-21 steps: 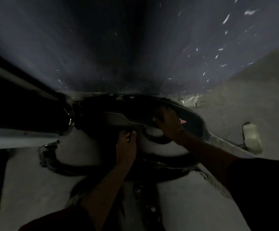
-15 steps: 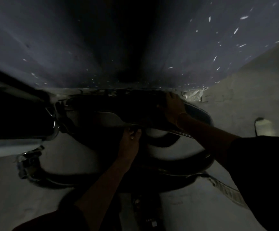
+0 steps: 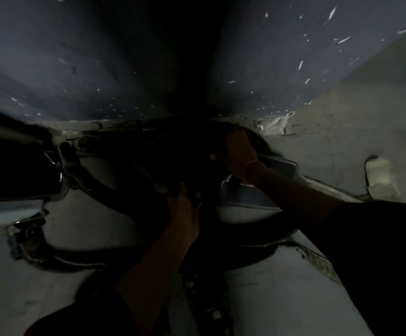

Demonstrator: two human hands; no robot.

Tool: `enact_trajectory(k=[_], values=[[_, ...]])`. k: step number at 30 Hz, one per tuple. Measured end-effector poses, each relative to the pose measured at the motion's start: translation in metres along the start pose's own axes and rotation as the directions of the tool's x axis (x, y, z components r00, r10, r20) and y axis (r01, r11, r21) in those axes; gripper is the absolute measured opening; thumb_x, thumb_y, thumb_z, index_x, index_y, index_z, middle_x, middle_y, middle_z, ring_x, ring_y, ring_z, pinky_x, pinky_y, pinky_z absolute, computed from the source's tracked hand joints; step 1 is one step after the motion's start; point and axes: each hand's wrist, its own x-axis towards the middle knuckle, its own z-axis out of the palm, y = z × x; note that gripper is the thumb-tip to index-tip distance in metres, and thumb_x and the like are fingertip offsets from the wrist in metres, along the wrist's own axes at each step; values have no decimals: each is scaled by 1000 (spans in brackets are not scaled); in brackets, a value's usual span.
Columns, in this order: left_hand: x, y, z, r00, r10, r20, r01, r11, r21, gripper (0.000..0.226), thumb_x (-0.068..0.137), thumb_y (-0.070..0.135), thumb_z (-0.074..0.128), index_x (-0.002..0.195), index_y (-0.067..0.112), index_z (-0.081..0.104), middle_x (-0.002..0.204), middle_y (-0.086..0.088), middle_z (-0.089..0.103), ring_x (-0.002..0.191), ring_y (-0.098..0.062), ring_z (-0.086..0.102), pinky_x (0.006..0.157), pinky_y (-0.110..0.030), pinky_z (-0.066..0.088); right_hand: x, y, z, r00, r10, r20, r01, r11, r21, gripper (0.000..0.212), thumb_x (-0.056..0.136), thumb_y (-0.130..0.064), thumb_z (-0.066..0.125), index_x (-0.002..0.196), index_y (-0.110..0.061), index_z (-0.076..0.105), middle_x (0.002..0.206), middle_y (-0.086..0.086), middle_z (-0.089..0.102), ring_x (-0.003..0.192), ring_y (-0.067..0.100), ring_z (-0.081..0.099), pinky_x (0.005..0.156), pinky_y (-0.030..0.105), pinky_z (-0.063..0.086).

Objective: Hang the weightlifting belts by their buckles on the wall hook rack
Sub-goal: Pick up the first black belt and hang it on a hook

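Dim, blurred view. The left hand [image 3: 183, 209] has its grip clamped on a dark belt [image 3: 250, 201] lying on the floor [image 3: 282, 294] by the wall [image 3: 100, 57]; the right hand [image 3: 239, 151] clasps its upper edge. A red mark [image 3: 246, 184] on it is unreadable.

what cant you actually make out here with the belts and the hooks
Head view only, very dark and motion-blurred:
- Wall hook rack: not identifiable; shadow covers the middle.
- Belt under both hands: its buckle is lost in darkness.
- Left hand and right hand: fingertips merge into the black belt, so the grip is unclear.
- Left-side buckle: blurred.
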Motion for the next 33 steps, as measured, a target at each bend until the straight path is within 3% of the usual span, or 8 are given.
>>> enact_trajectory(k=[3, 8, 13, 16, 20, 25, 29, 33], values=[[-23, -10, -13, 999, -39, -22, 35, 990, -138, 51, 101, 27, 52, 148, 13, 40, 147, -16, 50, 134, -35, 50, 93, -45, 53, -31, -13, -8, 998, -13, 64, 13, 1000, 1, 62, 85, -40, 68, 139, -15, 49, 139, 20, 47, 129, 41, 40, 110, 49, 31], [-85, 5, -21, 996, 15, -87, -29, 987, -159, 44, 103, 31, 46, 144, 13, 48, 142, -12, 56, 125, -31, 57, 59, -29, 60, -87, -42, -60, 1000, -25, 8, 25, 996, 82, 59, 88, -33, 66, 141, -16, 48, 140, 16, 47, 131, 39, 37, 111, 48, 29], [-163, 41, -17, 996, 30, -84, -40, 993, -113, 49, 102, 43, 45, 145, 18, 46, 142, -10, 56, 124, -34, 57, 66, -36, 56, -147, -81, -133, 995, 1, -99, 23, 970, 241, 62, 78, -39, 68, 134, -12, 56, 131, 12, 57, 122, 35, 46, 104, 43, 37], [-233, 74, -9, 993, 106, -44, -108, 994, -35, 47, 103, 39, 44, 142, 13, 49, 138, -11, 58, 122, -36, 58, 77, -40, 55, -191, -113, -192, 980, 30, -196, 36, 946, 321, 32, 82, -16, 72, 110, -3, 63, 103, 7, 56, 97, 21, 42, 82, 28, 31], [-343, 125, 7, 961, 271, 62, -274, 961, 41, 47, 101, 39, 49, 141, 14, 50, 136, -13, 60, 121, -36, 60, 103, -55, 48, -249, -158, -276, 969, 81, -233, 32, 896, 444, 20, 81, -17, 73, 99, -15, 64, 103, 16, 65, 102, 32, 54, 92, 42, 48], [-502, 206, 22, 923, 319, 216, -341, 937, 72, 64, 70, 56, 71, 122, 18, 68, 117, -10, 73, 105, -30, 70, 93, -47, 56, -345, -219, -397, 941, 158, -300, 100, 715, 692, 26, 80, -13, 73, 74, -34, 58, 76, -3, 60, 73, 12, 59, 72, 29, 51], [-650, 269, 39, 834, 418, 360, -452, 892, 13, 38, 93, 49, 58, 108, 17, 68, 104, -6, 75, 85, -21, 73, 71, -32, 57, -431, -276, -490, 923, 124, -365, 222, 604, 765, 20, 85, 4, 68, 77, -9, 54, 69, -5, 52, 64, 4, 49, 62, 19, 44], [-777, 323, 52, 600, 673, 433, -711, 697, -97, 49, 95, 42, 58, 130, 9, 61, 127, -15, 67, 113, -32, 67, 96, -47, 55, -489, -324, -565, 892, 140, -429, 324, 463, 825, 11, 87, -7, 69, 93, -5, 62, 100, 17, 67, 87, 27, 66, 85, 39, 56]])
